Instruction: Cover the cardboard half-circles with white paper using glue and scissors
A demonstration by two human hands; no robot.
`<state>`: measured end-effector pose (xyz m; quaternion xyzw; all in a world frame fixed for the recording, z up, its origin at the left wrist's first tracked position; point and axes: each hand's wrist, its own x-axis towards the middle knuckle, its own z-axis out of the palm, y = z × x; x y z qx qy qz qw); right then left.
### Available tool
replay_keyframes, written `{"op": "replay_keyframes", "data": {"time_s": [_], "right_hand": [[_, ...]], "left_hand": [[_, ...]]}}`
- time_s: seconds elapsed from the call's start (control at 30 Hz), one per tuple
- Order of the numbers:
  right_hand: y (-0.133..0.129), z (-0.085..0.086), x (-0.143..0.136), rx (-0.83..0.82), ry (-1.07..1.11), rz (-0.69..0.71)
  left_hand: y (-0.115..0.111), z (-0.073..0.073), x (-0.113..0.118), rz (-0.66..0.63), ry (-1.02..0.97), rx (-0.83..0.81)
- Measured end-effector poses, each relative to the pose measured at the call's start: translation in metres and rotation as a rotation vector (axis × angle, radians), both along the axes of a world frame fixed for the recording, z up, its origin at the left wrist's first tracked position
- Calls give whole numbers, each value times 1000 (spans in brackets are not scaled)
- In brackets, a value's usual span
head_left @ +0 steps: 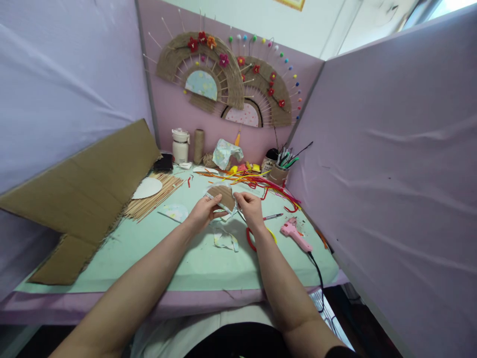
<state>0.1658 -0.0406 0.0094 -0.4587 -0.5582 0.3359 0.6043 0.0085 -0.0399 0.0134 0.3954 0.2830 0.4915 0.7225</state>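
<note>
Between my two hands is a small half-round piece of cardboard (222,194) with pale patterned fabric along its edges. My left hand (204,213) grips its lower left side, thumb on the brown face. At the right corner, my right hand (249,206) pinches the edge with thumb and fingers. Scissors with red and yellow handles (250,239) lie on the table, partly hidden under my right wrist. Just below the hands are fabric scraps (225,239). A fabric-covered half-round piece (174,213) rests to the left of my left hand.
A large cardboard sheet (82,186) leans at the left, beside thin wooden sticks (149,204) and a white oval (147,188). To the right lie a pink glue gun (296,236) with its cord and a pen (273,217). Colourful pipe cleaners (257,181) spread behind, near a brush pot (278,174).
</note>
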Motion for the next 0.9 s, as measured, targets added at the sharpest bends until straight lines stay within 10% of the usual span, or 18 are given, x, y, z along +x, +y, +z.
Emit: {"op": "replay_keyframes", "data": {"time_s": [0.13,0.47,0.9], "right_hand": [[0,0,0,143,-139,-97],[4,-3,3,-395,419,393],[-1,0,7,184,-294,-24]], "left_hand": [[1,-1,1,25,21,2],[-1,-2,-2,-172,150,40],[1,-3,-4,-73,231,77]]}}
